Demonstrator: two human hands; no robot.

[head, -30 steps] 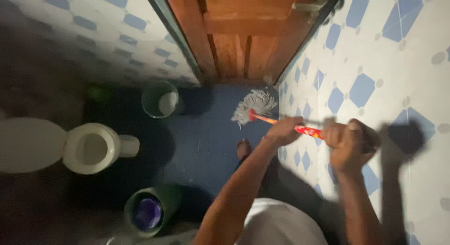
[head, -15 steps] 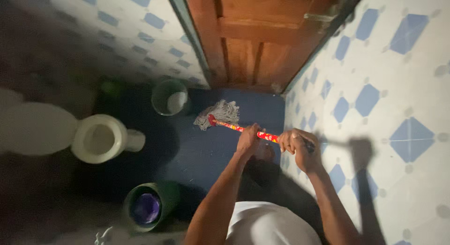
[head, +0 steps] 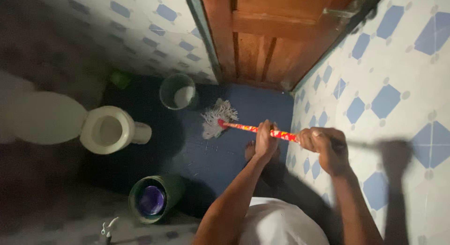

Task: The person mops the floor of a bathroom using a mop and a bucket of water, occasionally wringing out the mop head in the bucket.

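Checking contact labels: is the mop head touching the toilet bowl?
No: the mop head lies on the dark blue floor near the green bucket, with a stretch of floor between it and the toilet.

The dark blue floor (head: 211, 156) carries a white toilet (head: 110, 130), two green buckets (head: 178, 91) (head: 152, 199), a bare foot (head: 251, 150) and the mop head (head: 216, 119).

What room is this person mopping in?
Most likely a small bathroom. A white toilet sits on the dark blue floor, the wall tiles are white with blue diamonds, and green buckets stand nearby. Both hands, left hand and right hand, grip a red mop.
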